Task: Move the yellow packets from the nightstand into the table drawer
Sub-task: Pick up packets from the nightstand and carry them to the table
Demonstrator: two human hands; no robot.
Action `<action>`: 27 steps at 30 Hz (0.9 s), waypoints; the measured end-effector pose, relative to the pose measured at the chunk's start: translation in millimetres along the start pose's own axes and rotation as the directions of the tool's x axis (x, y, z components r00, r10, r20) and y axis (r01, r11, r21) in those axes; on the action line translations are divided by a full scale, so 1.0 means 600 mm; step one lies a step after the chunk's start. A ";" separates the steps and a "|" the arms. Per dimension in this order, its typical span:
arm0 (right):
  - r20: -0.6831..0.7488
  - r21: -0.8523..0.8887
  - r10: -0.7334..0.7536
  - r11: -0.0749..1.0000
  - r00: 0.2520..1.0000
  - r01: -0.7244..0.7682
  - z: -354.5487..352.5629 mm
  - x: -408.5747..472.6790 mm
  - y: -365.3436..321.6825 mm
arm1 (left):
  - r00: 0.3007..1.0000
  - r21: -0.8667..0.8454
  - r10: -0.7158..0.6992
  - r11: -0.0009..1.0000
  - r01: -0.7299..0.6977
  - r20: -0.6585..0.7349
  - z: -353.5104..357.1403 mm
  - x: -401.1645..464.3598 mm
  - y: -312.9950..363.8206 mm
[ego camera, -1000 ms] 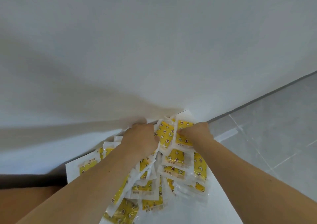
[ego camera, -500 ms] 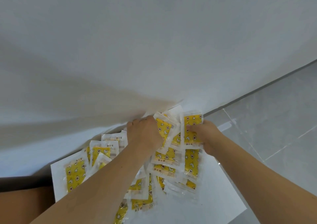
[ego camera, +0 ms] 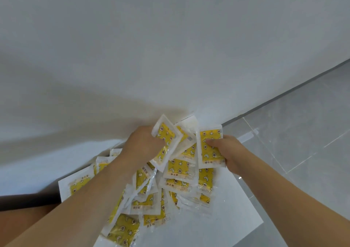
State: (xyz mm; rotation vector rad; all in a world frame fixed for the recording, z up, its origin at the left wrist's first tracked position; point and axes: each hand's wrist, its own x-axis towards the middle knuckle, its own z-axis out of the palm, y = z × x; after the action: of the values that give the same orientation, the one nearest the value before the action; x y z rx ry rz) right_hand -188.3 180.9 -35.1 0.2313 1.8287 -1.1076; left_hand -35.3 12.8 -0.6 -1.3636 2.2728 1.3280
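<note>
Several yellow packets [ego camera: 178, 186] with clear white-edged wrappers lie heaped on the white nightstand top [ego camera: 217, 226], against the wall. My left hand [ego camera: 142, 146] grips one tilted packet [ego camera: 166, 140] at the back of the heap, lifted a little above the others. My right hand [ego camera: 227, 152] pinches another packet [ego camera: 209, 148], thumb on its printed face, held upright just right of the first. More packets are hidden under my forearms. The table drawer is not in view.
A plain white wall [ego camera: 170, 48] fills the upper view right behind the nightstand. Grey tiled floor [ego camera: 303, 142] lies to the right. A brown surface [ego camera: 19, 218] shows at the lower left beside the nightstand's edge.
Both hands have closed on packets and raised them from the heap. The view has shifted so more of the nightstand top and pile shows.
</note>
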 end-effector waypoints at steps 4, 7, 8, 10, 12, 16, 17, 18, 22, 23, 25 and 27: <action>-0.041 0.024 0.034 0.999 0.999 -0.033 -0.004 -0.009 0.018 | 0.998 0.243 0.041 0.969 -0.052 0.051 0.046 0.022 0.005; -0.068 0.058 0.069 0.996 0.995 -0.065 -0.011 -0.004 0.027 | 0.989 0.473 0.146 0.871 -0.134 0.013 0.077 0.034 0.017; -0.069 0.070 0.075 0.995 0.995 -0.070 -0.012 -0.002 0.028 | 0.989 0.511 0.148 0.848 -0.139 0.024 0.082 0.039 0.018; -0.053 0.094 0.079 0.993 0.995 -0.073 -0.010 0.001 0.027 | 0.991 0.560 0.128 0.817 -0.134 0.050 0.088 0.050 0.016; -0.036 0.111 0.084 0.991 0.996 -0.079 -0.005 0.003 0.026 | 0.989 0.613 0.136 0.778 -0.140 0.054 0.093 0.059 0.015; -0.033 0.125 0.100 0.988 0.994 -0.095 0.001 0.006 0.022 | 0.969 0.673 0.248 0.719 -0.173 -0.015 0.102 0.048 0.024; -0.034 0.126 0.105 0.987 0.994 -0.100 0.003 0.008 0.019 | 0.960 0.674 0.278 0.715 -0.185 -0.031 0.102 0.042 0.028; -0.032 0.120 0.110 0.987 0.993 -0.106 0.005 0.009 0.016 | 0.955 0.657 0.295 0.728 -0.198 -0.040 0.101 0.034 0.030; -0.035 0.076 0.119 0.990 0.992 -0.116 0.030 0.016 -0.002 | 0.970 0.477 0.238 0.858 -0.192 -0.039 0.065 0.004 0.031; -0.044 0.066 0.114 0.992 0.992 -0.111 0.040 0.019 -0.006 | 0.976 0.459 0.212 0.873 -0.167 -0.048 0.049 -0.002 0.027; -0.082 0.010 0.097 0.995 0.992 -0.097 0.063 0.030 -0.011 | 0.987 0.456 0.146 0.885 -0.097 -0.073 0.017 -0.013 0.018; -0.116 -0.085 0.052 0.994 0.992 -0.062 0.090 0.037 -0.016 | 0.990 0.443 0.106 0.895 -0.055 -0.092 -0.009 -0.024 0.009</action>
State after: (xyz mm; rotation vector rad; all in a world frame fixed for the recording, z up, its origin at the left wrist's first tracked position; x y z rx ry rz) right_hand -171.6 127.7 -54.4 0.2980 1.9553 -0.9887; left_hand -29.5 18.5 13.8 -1.2191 2.5219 0.6951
